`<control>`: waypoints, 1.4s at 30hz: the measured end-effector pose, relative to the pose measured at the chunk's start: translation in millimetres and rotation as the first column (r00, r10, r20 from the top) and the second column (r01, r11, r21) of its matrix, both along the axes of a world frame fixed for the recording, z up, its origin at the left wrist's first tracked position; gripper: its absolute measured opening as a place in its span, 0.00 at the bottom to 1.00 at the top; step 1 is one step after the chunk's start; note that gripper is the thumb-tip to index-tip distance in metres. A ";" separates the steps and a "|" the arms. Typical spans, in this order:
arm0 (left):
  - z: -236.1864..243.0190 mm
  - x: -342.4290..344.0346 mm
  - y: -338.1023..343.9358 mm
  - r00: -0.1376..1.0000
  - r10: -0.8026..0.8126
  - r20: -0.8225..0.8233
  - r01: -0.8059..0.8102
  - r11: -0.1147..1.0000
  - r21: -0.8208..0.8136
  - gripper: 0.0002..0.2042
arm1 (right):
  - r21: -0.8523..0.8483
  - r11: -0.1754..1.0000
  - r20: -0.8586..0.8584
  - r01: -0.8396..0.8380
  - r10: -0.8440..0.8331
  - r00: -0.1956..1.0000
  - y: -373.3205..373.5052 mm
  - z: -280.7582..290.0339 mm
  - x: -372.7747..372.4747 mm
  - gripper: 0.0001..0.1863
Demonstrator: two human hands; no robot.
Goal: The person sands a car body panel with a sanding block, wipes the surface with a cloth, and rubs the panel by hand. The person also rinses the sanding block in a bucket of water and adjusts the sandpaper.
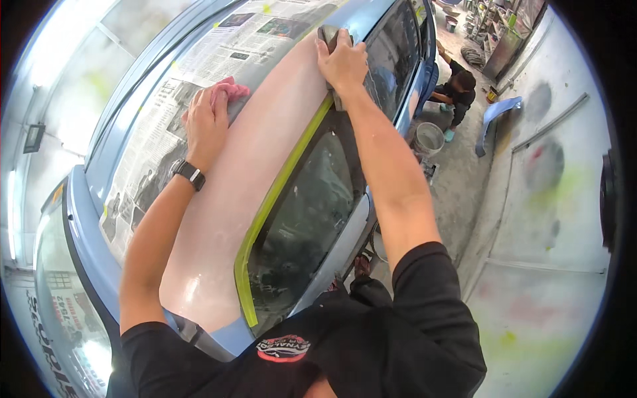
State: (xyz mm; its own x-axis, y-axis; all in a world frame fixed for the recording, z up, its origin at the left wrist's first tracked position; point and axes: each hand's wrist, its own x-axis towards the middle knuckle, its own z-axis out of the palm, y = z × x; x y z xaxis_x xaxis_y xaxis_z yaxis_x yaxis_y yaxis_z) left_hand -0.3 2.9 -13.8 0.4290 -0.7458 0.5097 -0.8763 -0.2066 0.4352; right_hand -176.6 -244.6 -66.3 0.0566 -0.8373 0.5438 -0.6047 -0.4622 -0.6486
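My left hand (204, 126) is closed on a crumpled pink cloth (227, 91) and rests at the border between newspaper and a bare pinkish panel. That long, smooth panel (232, 179) runs along the roof edge of a light blue car. Farther ahead, my right hand (343, 61) presses a dark grey sanding pad (327, 33) onto the far end of this strip; the fingers hide much of the pad. Yellow-green masking tape (269, 205) lines the panel's right edge, beside the dusty side window (302, 199).
Newspaper sheets (156, 149) cover the glass to the left. On the floor at right, a co-worker (458, 89) crouches near a bucket (428, 138). A blue curved car part (496, 119) leans by the paint-marked wall (557, 192). Cluttered shelves (494, 30) stand beyond.
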 end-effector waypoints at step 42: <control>-1.4 -2.1 -0.4 0.997 0.018 0.077 -0.018 1.000 -0.006 0.17 | -0.044 0.995 -0.097 -0.092 0.088 0.991 22.9 2.9 -13.3 0.38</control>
